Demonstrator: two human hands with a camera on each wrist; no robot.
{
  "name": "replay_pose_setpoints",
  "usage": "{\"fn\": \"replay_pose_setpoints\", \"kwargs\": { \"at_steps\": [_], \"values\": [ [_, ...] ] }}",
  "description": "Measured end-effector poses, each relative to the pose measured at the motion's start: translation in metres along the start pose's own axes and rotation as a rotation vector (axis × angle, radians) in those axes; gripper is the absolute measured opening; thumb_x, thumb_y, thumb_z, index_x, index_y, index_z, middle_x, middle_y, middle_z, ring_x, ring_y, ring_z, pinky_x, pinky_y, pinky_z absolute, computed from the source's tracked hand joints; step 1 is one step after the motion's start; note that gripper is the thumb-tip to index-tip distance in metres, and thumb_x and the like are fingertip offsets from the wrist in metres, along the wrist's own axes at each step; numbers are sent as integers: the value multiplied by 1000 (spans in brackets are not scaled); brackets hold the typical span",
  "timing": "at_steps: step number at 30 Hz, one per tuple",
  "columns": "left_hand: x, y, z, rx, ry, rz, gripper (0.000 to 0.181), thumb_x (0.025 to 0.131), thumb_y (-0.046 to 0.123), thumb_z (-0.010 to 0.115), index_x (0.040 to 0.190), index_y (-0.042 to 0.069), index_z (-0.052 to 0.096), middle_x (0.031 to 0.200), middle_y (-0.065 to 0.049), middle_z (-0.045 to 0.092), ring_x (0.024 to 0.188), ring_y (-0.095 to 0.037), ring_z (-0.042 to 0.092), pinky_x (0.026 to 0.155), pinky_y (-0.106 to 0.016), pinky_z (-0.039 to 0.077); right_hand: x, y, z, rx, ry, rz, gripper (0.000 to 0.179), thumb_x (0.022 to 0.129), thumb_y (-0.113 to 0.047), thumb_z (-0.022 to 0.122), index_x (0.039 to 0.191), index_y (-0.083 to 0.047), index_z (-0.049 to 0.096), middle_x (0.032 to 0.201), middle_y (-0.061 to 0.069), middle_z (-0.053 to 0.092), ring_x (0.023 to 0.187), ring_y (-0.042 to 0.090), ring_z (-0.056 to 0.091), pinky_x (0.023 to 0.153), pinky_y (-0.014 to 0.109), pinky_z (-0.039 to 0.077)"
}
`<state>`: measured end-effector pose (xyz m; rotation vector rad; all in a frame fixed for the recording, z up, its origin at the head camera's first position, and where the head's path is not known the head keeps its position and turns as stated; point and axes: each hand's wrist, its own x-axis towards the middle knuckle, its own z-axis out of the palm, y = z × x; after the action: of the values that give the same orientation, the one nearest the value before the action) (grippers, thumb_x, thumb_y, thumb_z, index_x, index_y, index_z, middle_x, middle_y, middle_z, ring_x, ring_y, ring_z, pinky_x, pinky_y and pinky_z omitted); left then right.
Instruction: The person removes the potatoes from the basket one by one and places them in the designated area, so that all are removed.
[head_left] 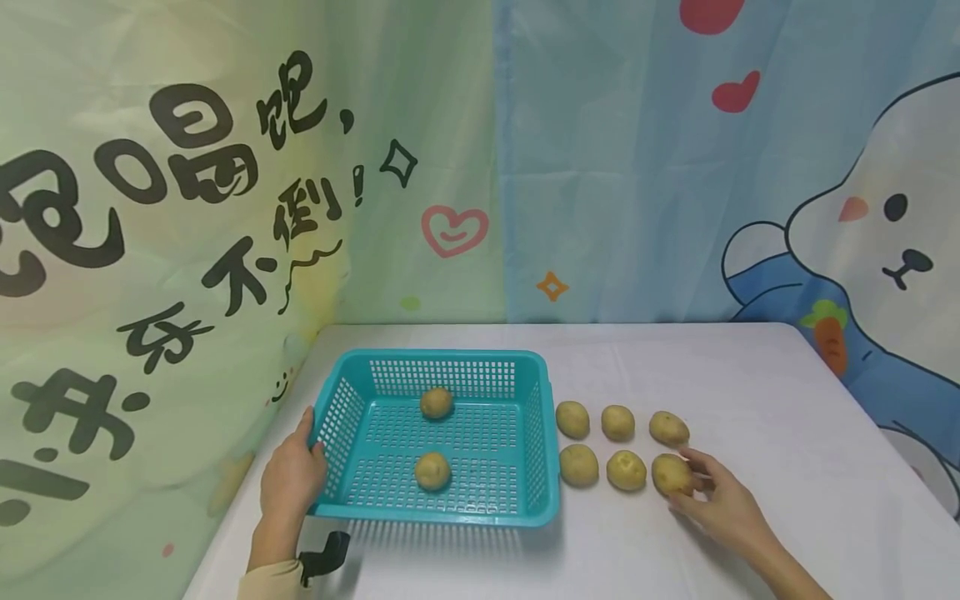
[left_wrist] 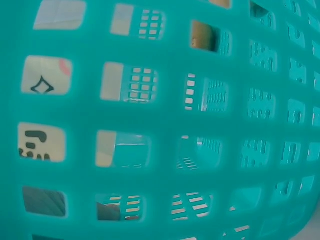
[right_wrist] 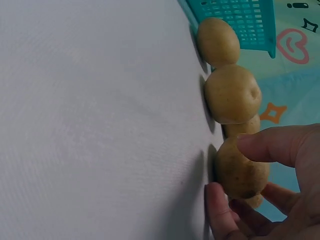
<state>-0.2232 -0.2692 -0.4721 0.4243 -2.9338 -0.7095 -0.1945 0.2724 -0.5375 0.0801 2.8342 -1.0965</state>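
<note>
A turquoise plastic basket stands on the left part of the table, with two potatoes on its floor, one at the back and one at the front. My left hand grips the basket's left side, and its perforated wall fills the left wrist view. Right of the basket, several potatoes lie in two rows. My right hand holds the front row's rightmost potato, thumb on one side and fingers curled round the other. That potato appears to rest on the table.
In the back row are potatoes at the left, middle and right. Two more front-row potatoes, one close to the basket and one beside it, lie on the white tablecloth. A printed curtain hangs behind.
</note>
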Motion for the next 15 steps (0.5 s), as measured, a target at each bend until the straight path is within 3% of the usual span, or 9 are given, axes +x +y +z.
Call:
{"fn": "replay_pose_setpoints", "kwargs": {
  "at_steps": [5,10,13,15],
  "values": [
    [0,-1,0,-1,3,3,59,97,8,50,152,0,29,132,-36,50,75,-33,58,52,-39,42,-4,0,-9,-12,13,-8,81,83,-30,77,144,3,35,137,34,46,114,50,53,83,57,49],
    [0,-1,1,-11,-2,-3,59,98,9,50,152,1,28,132,-36,50,73,-32,57,51,-37,40,-6,-2,-18,13,22,42,79,86,-30,74,146,2,34,140,32,42,116,49,50,80,50,51],
    [0,-1,0,-8,-13,-4,59,98,8,50,152,1,28,134,-36,49,76,-34,58,53,-40,43,-7,-8,-17,64,104,60,64,90,-20,68,144,0,39,139,29,46,110,41,56,74,39,55],
    [1,-1,0,-3,-25,-5,60,98,8,49,152,0,27,135,-35,48,78,-34,59,55,-42,44,-8,-15,-13,112,170,60,53,92,-13,63,140,-1,45,136,25,50,101,26,60,68,30,55]
  ]
}}
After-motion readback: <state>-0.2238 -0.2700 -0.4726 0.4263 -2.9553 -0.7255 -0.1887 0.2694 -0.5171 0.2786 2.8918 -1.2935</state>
